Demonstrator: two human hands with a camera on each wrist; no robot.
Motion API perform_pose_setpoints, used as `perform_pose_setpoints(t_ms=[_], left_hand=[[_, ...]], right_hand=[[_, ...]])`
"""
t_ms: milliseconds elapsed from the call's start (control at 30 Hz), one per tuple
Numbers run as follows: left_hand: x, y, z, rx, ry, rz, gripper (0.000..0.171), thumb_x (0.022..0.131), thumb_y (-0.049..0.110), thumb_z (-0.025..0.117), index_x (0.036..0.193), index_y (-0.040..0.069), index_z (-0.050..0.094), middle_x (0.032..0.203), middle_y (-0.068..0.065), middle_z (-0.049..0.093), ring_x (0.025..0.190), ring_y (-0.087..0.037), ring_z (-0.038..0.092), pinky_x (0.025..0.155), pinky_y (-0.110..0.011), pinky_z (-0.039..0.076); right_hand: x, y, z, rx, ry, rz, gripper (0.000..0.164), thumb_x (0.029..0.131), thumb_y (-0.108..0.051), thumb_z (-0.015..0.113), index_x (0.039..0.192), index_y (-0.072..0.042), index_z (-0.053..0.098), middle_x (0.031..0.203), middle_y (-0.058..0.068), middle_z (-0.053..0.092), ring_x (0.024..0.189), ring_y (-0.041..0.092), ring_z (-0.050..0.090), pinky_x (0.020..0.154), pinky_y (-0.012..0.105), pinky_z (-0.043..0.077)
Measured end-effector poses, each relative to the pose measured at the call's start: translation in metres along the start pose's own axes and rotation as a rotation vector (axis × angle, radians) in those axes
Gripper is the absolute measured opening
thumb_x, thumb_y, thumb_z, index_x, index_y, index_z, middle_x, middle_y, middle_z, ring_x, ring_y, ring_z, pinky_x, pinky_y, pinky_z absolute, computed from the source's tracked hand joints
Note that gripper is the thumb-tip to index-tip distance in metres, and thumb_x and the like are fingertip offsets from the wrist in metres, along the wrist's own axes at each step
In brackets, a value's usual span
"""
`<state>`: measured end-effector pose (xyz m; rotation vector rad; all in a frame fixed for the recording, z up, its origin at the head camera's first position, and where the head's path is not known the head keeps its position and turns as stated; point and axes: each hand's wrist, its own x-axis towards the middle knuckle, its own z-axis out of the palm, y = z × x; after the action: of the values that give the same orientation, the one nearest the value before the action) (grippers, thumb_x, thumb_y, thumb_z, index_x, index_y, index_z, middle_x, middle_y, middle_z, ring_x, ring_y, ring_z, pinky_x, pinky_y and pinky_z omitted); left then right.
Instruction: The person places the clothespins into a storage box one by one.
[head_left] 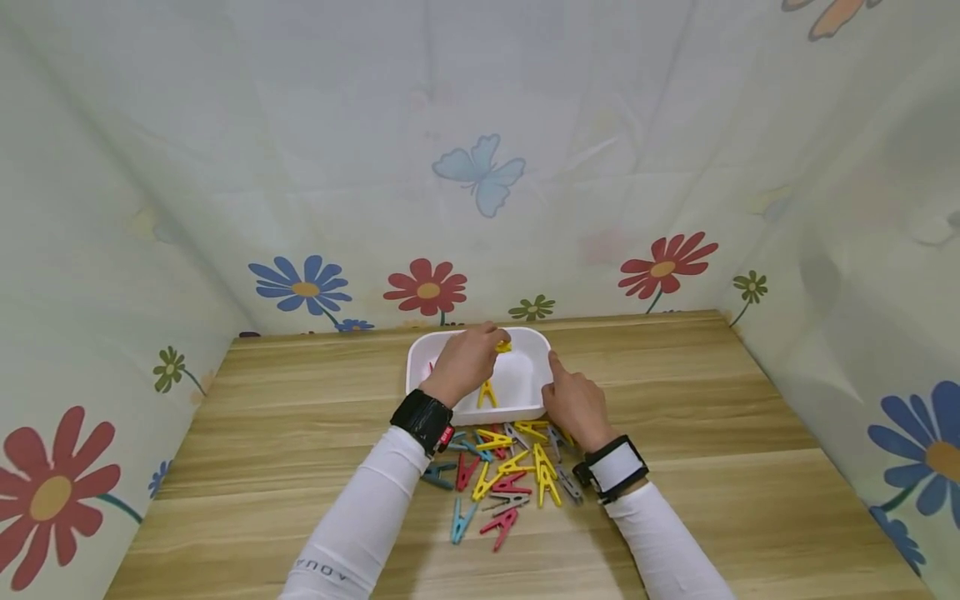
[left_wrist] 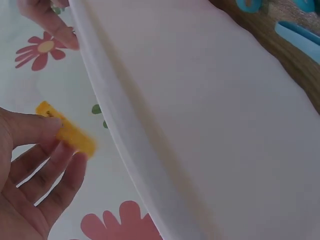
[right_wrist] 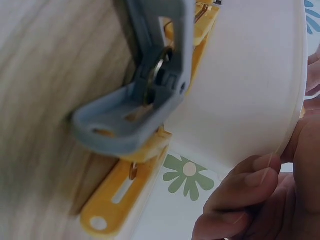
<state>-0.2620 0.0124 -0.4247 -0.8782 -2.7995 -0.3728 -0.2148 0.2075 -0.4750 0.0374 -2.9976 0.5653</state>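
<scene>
Between thumb and fingertips, my left hand (head_left: 467,360) pinches a yellow clothespin (left_wrist: 70,131) over the white tray (head_left: 536,350). Another yellow clothespin (head_left: 487,393) lies inside the tray, and a bit of red clothespin (head_left: 431,367) shows at its left, mostly hidden by the hand. At the tray's right side, my right hand (head_left: 579,407) holds the rim, its index finger along the edge and the other fingers (right_wrist: 255,177) curled against the outer wall. In the right wrist view, a grey clothespin (right_wrist: 132,115) lies close to the wall.
In front of the tray, several loose clothespins lie heaped on the wooden table (head_left: 315,433), among them a light blue clothespin (head_left: 461,521), a red clothespin (head_left: 501,527) and a yellow clothespin (head_left: 545,475). A flowered curtain (head_left: 480,233) stands close behind the tray.
</scene>
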Motion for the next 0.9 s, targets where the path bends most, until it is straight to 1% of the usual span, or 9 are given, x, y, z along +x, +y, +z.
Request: perform_pose_setpoints(t_ms=[67,133,200,300,367,433,533,733,900], left_hand=[[0.000,-0.001,0.001,-0.016,-0.050,-0.028,0.043,0.094,0.018,0.065,0.136,0.017,0.058,0.133,-0.006,0.062,0.102,-0.023,0.068,0.078,-0.036,0.056],[-0.001,-0.001,0.003,-0.038,-0.109,-0.065,0.058,0.093,0.028,0.067,0.146,0.019,0.047,0.145,-0.008,0.053,0.116,-0.025,0.063,0.084,-0.040,0.056],[-0.003,-0.003,0.005,-0.058,-0.164,-0.095,0.071,0.092,0.038,0.068,0.153,0.022,0.036,0.154,-0.008,0.042,0.131,-0.027,0.053,0.089,-0.044,0.055],[-0.006,-0.005,0.006,-0.079,-0.193,-0.112,0.082,0.089,0.048,0.068,0.157,0.024,0.027,0.161,-0.008,0.030,0.145,-0.029,0.036,0.097,-0.049,0.051],[-0.007,-0.006,0.006,-0.082,-0.185,-0.113,0.085,0.088,0.052,0.067,0.157,0.026,0.025,0.163,-0.006,0.025,0.148,-0.029,0.029,0.101,-0.049,0.049],[-0.010,-0.007,0.004,-0.078,-0.172,-0.105,0.085,0.088,0.054,0.066,0.157,0.026,0.025,0.164,-0.004,0.023,0.149,-0.029,0.027,0.104,-0.049,0.046],[-0.017,-0.008,-0.006,-0.082,-0.149,-0.093,0.083,0.089,0.055,0.064,0.157,0.026,0.026,0.165,-0.004,0.022,0.150,-0.030,0.025,0.108,-0.050,0.042],[-0.039,-0.008,-0.032,-0.071,-0.071,-0.064,0.079,0.090,0.051,0.064,0.156,0.023,0.029,0.163,-0.005,0.026,0.149,-0.029,0.028,0.110,-0.050,0.040],[-0.057,-0.011,-0.047,-0.040,-0.012,-0.056,0.076,0.090,0.050,0.064,0.154,0.020,0.034,0.161,-0.007,0.032,0.147,-0.029,0.032,0.111,-0.051,0.040]], right_hand=[[0.000,0.000,0.001,0.000,0.002,-0.003,0.059,0.094,-0.018,0.052,0.150,-0.007,0.039,0.055,0.007,0.050,0.045,0.021,0.044,0.041,0.032,0.030],[0.000,0.000,0.001,0.002,0.003,-0.005,0.059,0.094,-0.018,0.052,0.150,-0.007,0.039,0.055,0.007,0.050,0.045,0.021,0.044,0.041,0.032,0.030],[0.000,0.000,0.002,0.003,0.001,-0.007,0.060,0.094,-0.019,0.052,0.151,-0.007,0.038,0.055,0.007,0.050,0.045,0.021,0.044,0.041,0.032,0.031],[0.000,0.000,0.001,0.000,-0.002,-0.005,0.060,0.094,-0.018,0.052,0.151,-0.007,0.038,0.056,0.007,0.050,0.046,0.021,0.044,0.041,0.031,0.031],[0.000,-0.001,0.001,0.000,-0.006,-0.002,0.060,0.094,-0.018,0.053,0.151,-0.007,0.039,0.055,0.007,0.050,0.046,0.021,0.044,0.041,0.031,0.031],[-0.001,-0.002,0.000,-0.001,-0.005,-0.002,0.059,0.094,-0.018,0.053,0.150,-0.007,0.039,0.055,0.008,0.050,0.046,0.022,0.044,0.042,0.032,0.030],[-0.001,-0.003,0.000,-0.002,-0.001,-0.003,0.059,0.094,-0.018,0.053,0.150,-0.007,0.039,0.055,0.008,0.050,0.046,0.022,0.044,0.041,0.032,0.030],[0.000,-0.002,0.002,-0.013,0.014,-0.017,0.057,0.096,-0.018,0.051,0.150,-0.004,0.039,0.056,0.008,0.050,0.047,0.022,0.045,0.042,0.032,0.031],[0.000,-0.002,0.002,-0.026,0.024,-0.022,0.055,0.096,-0.018,0.051,0.149,-0.003,0.040,0.056,0.008,0.050,0.046,0.022,0.046,0.042,0.031,0.031]])
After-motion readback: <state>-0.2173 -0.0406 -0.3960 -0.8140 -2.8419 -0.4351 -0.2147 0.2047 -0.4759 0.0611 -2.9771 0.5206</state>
